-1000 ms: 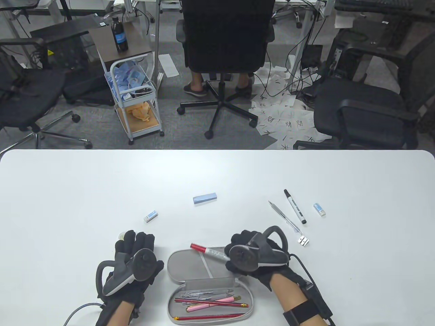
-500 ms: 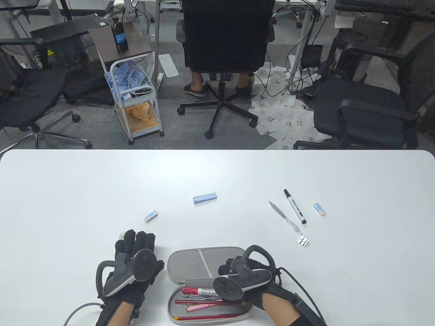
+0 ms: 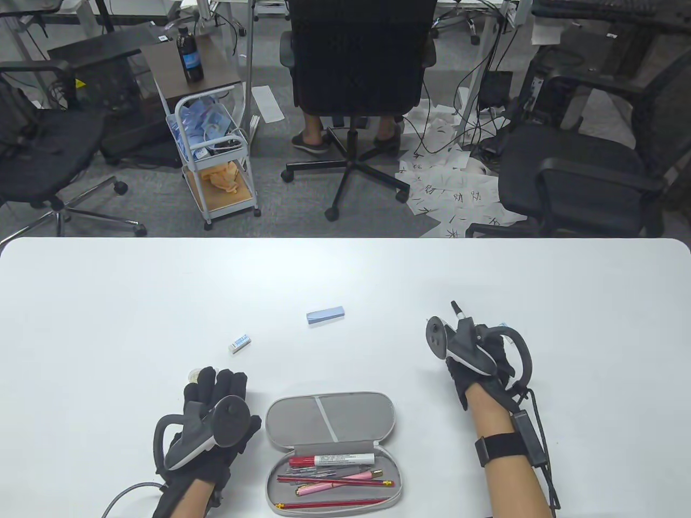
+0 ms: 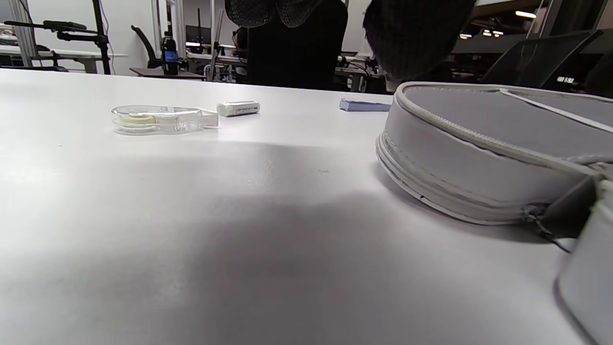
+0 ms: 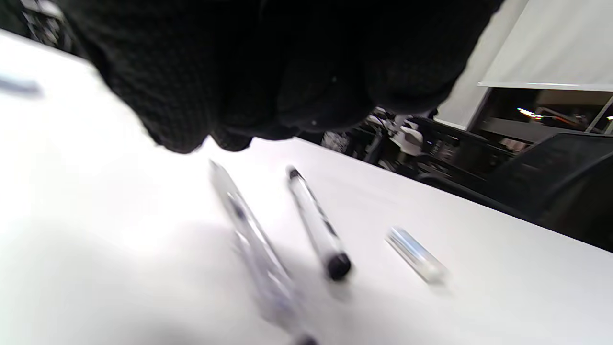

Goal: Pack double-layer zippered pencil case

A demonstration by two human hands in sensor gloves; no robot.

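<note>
The grey pencil case (image 3: pixel 329 418) lies open near the front edge, lid flat, and also shows in the left wrist view (image 4: pixel 479 143). Its tray holds a red marker (image 3: pixel 330 460) with several pencils and pens. My left hand (image 3: pixel 216 396) rests flat on the table left of the case, empty. My right hand (image 3: pixel 475 350) hovers empty over a black marker (image 3: pixel 456 308) and a clear mechanical pencil. In the right wrist view its fingers (image 5: pixel 268 96) hang just above the pencil (image 5: pixel 249 225) and the marker (image 5: pixel 316 225), touching neither.
A clear correction tape (image 4: pixel 163 119) lies at my left fingertips. A white eraser (image 3: pixel 239 342) and a blue eraser (image 3: pixel 325 314) lie further back. Another white eraser (image 5: pixel 416 254) lies right of the black marker. The table's far edge drops to an office floor with chairs.
My right hand laid the red marker in the case tray, let go, and moved right and back over the black marker and pencil. The left hand stayed still.
</note>
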